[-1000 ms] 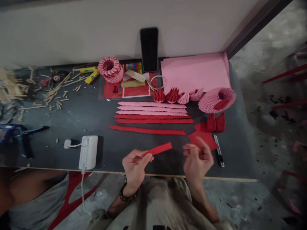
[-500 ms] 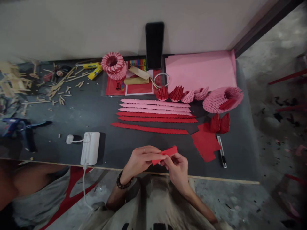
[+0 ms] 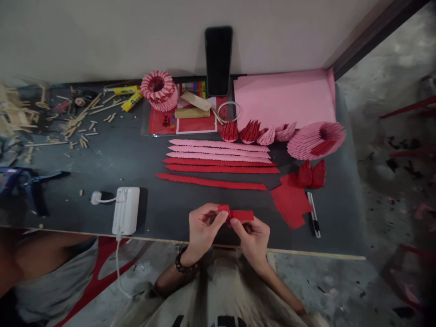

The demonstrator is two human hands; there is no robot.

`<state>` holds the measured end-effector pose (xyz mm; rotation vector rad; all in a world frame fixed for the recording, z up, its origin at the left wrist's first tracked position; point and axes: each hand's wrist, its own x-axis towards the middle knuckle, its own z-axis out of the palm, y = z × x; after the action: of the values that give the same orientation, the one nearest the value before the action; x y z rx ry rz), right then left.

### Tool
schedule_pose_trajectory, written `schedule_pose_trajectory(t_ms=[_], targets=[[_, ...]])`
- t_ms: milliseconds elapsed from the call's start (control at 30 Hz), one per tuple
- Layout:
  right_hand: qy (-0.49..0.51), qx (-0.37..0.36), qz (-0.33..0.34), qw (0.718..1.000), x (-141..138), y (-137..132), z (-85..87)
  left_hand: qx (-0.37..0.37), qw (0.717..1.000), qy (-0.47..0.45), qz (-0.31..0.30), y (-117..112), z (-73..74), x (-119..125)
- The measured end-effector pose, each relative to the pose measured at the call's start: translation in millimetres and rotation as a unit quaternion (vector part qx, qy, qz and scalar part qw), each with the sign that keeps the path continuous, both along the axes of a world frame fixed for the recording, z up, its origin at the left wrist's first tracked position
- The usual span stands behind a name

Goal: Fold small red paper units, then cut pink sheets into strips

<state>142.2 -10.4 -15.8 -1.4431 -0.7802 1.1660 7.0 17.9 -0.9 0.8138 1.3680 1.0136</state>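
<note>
A small folded strip of red paper (image 3: 242, 215) is held between both hands above the table's front edge. My left hand (image 3: 204, 228) pinches its left end, which bends upward, between thumb and fingers. My right hand (image 3: 252, 236) grips the longer flat part from below with the thumb on top. Beyond them lie rows of interlocked red paper strips (image 3: 211, 182) and pink paper strips (image 3: 218, 148). Loose red paper pieces (image 3: 291, 202) rest to the right, beside a utility knife (image 3: 314, 215).
Folded red pieces (image 3: 311, 174) and a pink paper form (image 3: 316, 141) stand at right. Behind are pink sheets (image 3: 282, 97), a leaning phone (image 3: 218, 61) and a pink-red paper vase (image 3: 159, 91). A white power bank (image 3: 126, 211), glue gun (image 3: 27, 186) and wooden sticks (image 3: 81, 118) lie left.
My left hand has turned from lying flat across the red paper to pinching its left end, which now bends up. The right hand keeps its hold. The view has shifted slightly.
</note>
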Motion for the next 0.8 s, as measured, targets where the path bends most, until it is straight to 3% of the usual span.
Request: schedule_pose_trajectory(t_ms=[367, 533, 667, 800], targets=[[-0.001, -0.082, -0.009, 0.997, -5.3, -1.5, -5.8, -0.022, 1.000, -0.005, -0.004, 1.4, 6.1, 11.0], [0.012, -0.097, -0.030, 0.995, -7.6, 2.5, -6.5, 0.006, 0.999, -0.026, 0.040, 2.5, 0.7, 14.1], [0.010, -0.097, -0.041, 0.994, -4.6, 2.4, -5.2, -0.043, 0.996, -0.073, -0.037, 4.0, -1.7, 11.2], [-0.016, -0.070, 0.035, 0.997, 10.4, -8.1, -7.6, -0.077, 0.991, -0.094, -0.061, 3.1, -1.7, 8.8]])
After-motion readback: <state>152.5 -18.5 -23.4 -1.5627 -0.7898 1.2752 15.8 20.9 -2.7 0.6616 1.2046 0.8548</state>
